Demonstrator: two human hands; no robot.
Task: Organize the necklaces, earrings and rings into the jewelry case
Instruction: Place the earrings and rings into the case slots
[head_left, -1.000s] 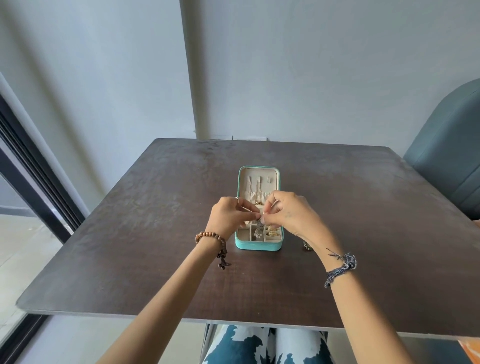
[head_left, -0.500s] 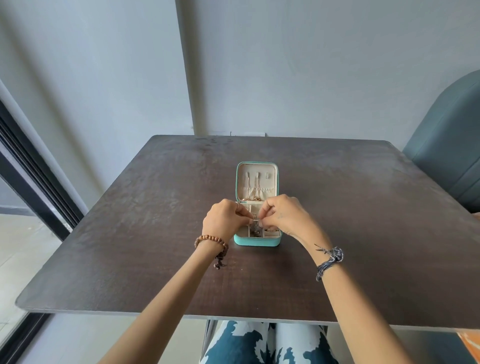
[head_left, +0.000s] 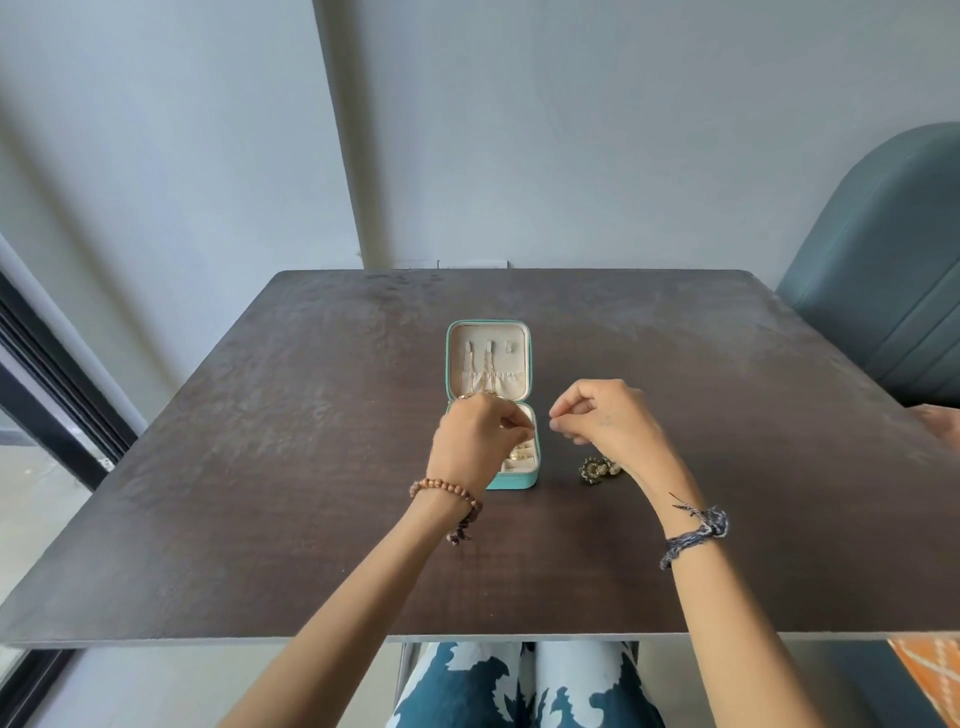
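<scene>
The teal jewelry case (head_left: 488, 328) lies open at the table's middle. Gold necklaces (head_left: 487, 375) hang in its cream lid. My left hand (head_left: 474, 441) hovers over the lower tray and covers most of it, its fingertips pinching a small earring that is mostly hidden. Gold rings (head_left: 519, 455) show in the tray's right side. My right hand (head_left: 605, 422) is just right of the case, above the table, thumb and forefinger pressed together; I cannot see anything between them. A pair of dark and gold earrings (head_left: 597, 469) lies on the table below my right hand.
The dark wooden table (head_left: 311, 467) spreads wide on all sides of the case. A teal upholstered chair (head_left: 883, 270) stands at the right edge. A grey wall runs behind, with a dark window frame (head_left: 47, 374) at the left.
My hands, joined on one earring over the tray, have parted. The right hand moved right, off the case, uncovering the earrings on the table. The left hand stays over the tray.
</scene>
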